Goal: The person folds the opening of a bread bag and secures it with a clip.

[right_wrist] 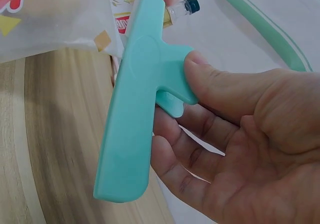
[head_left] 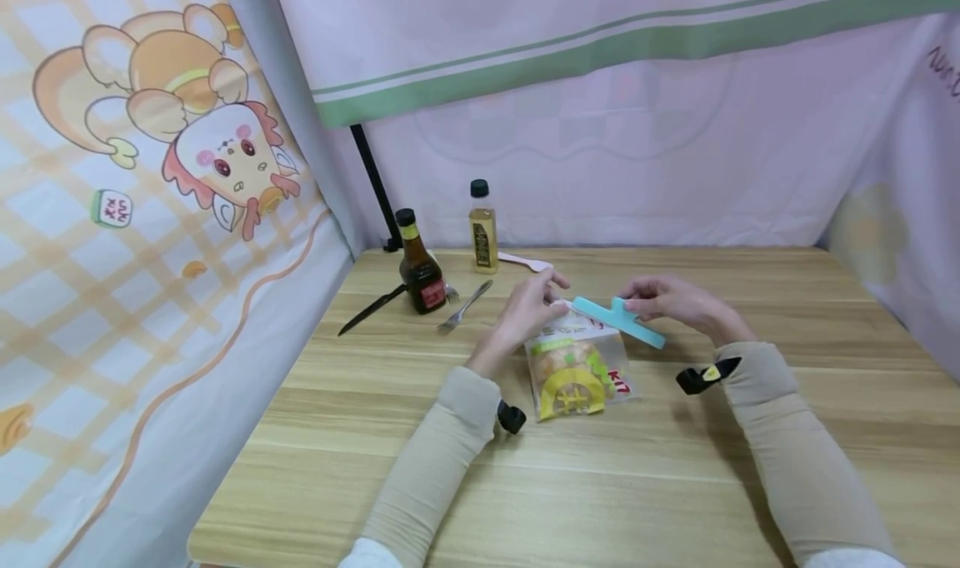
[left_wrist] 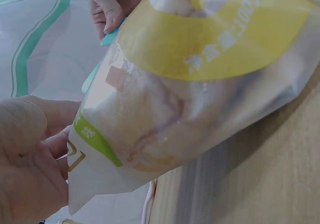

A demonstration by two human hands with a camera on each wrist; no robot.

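A clear plastic snack bag (head_left: pixel 572 376) with yellow and green print leans up from the table, pale pieces showing inside it. My left hand (head_left: pixel 527 311) holds the bag's upper left edge. In the left wrist view the fingers go behind the bag's (left_wrist: pixel 150 119) top, so their tips are hidden. With thumb and fingers my right hand (head_left: pixel 671 300) pinches the tab of a turquoise bag clip (head_left: pixel 618 319). The clip (right_wrist: pixel 130 104) lies along the bag's top edge; whether its jaws have the plastic between them I cannot tell.
Left of the bag stand a dark sauce bottle (head_left: pixel 422 268) and a clear bottle of yellowish liquid (head_left: pixel 483 235). A fork (head_left: pixel 465 307), a black knife (head_left: pixel 371 311) and a pale plastic utensil (head_left: pixel 527 261) lie near them. Curtains hang behind the wooden table (head_left: pixel 420 485).
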